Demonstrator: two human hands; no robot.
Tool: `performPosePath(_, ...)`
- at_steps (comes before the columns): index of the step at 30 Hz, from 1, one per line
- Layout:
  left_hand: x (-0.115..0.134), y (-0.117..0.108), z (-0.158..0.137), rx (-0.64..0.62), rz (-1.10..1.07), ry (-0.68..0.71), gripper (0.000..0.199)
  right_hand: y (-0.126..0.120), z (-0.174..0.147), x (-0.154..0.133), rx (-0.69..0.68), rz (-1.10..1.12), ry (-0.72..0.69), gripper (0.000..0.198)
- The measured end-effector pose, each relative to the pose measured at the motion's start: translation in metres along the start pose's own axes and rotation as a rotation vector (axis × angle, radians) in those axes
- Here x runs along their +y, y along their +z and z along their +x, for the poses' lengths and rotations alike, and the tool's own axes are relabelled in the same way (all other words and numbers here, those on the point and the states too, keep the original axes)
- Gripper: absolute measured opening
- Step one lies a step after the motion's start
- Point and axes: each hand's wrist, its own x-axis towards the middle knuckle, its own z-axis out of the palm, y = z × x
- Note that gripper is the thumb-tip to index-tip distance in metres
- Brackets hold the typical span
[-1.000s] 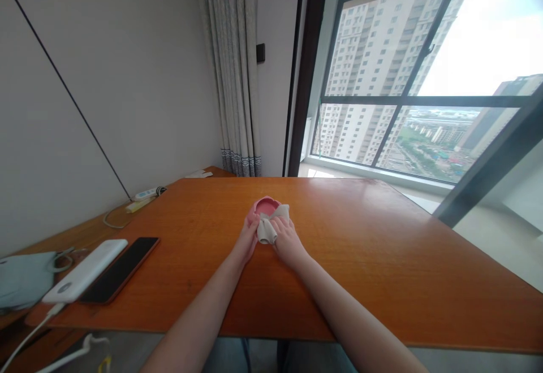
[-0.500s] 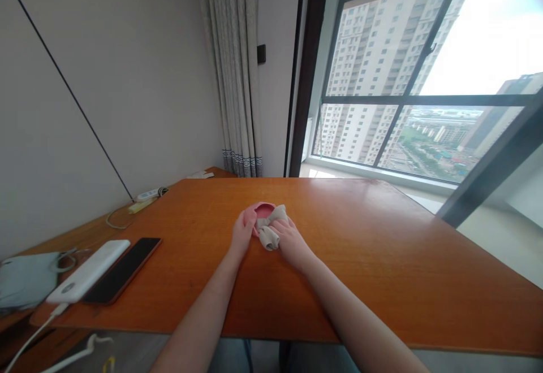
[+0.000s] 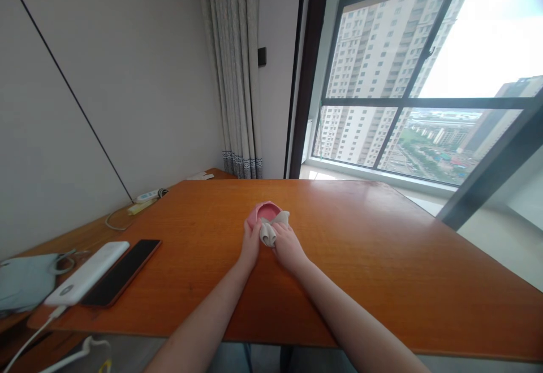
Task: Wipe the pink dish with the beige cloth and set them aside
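A pink bowl-like dish point(image 3: 255, 213) is tilted with its hollow side toward me, over the middle of the wooden table point(image 3: 360, 248). My left hand point(image 3: 251, 242) is closed on its lower left edge, thumb on the near side. My right hand point(image 3: 290, 244) is closed on a crumpled light grey cloth point(image 3: 268, 233) and presses it against the dish's near right part. The cloth hides the lower rim, and the fingertips of my right hand are partly covered by its folds.
On the left lie a white power bank point(image 3: 87, 273) with a cable plugged in and a dark phone point(image 3: 123, 271). Behind them are a power strip point(image 3: 147, 196) and a pale grey pouch point(image 3: 27, 280). A window point(image 3: 419, 102) stands beyond the table's right side.
The dish has turned, so more of its hollow shows. My left hand has shifted slightly right and down along its edge, and the cloth has bunched closer between my hands.
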Motion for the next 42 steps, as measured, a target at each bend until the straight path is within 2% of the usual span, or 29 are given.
performPosePath(3, 0.011, -0.009, 0.007, 0.017, 0.100, 0.081, 0.032, -0.009, 0.003, -0.002, 0.001, 0.022, -0.075, 0.011)
performPosePath(7, 0.023, -0.017, 0.015, -0.054, 0.152, 0.067, 0.037, -0.022, 0.005, -0.004, 0.005, 0.015, -0.160, 0.014)
performPosePath(11, 0.022, -0.014, 0.011, -0.096, 0.127, 0.120, 0.044, -0.020, 0.001, -0.005, 0.037, -0.027, -0.086, 0.012)
performPosePath(15, 0.013, -0.004, 0.002, -0.201, 0.095, 0.175, 0.057, -0.013, -0.003, -0.005, 0.098, -0.030, 0.043, 0.009)
performPosePath(21, 0.010, -0.007, 0.002, -0.074, 0.184, 0.156, 0.044, -0.004, -0.001, -0.010, 0.054, 0.003, 0.040, 0.014)
performPosePath(27, 0.027, -0.012, 0.007, -0.068, 0.093, 0.128, 0.047, -0.013, 0.001, 0.007, 0.021, 0.005, -0.107, 0.015)
performPosePath(33, 0.023, -0.015, 0.009, -0.052, 0.002, 0.005, 0.042, -0.019, -0.001, -0.001, 0.032, -0.064, -0.117, 0.011)
performPosePath(35, 0.018, -0.009, 0.004, -0.107, -0.099, -0.067, 0.045, -0.017, -0.001, -0.004, 0.051, -0.091, -0.083, 0.012)
performPosePath(39, 0.013, 0.008, -0.010, -0.307, -0.361, -0.256, 0.060, -0.010, -0.003, -0.004, 0.118, -0.111, 0.046, 0.010)
performPosePath(42, 0.012, 0.013, -0.015, -0.287, -0.421, -0.283, 0.052, -0.003, -0.004, -0.005, 0.116, -0.106, 0.056, 0.007)
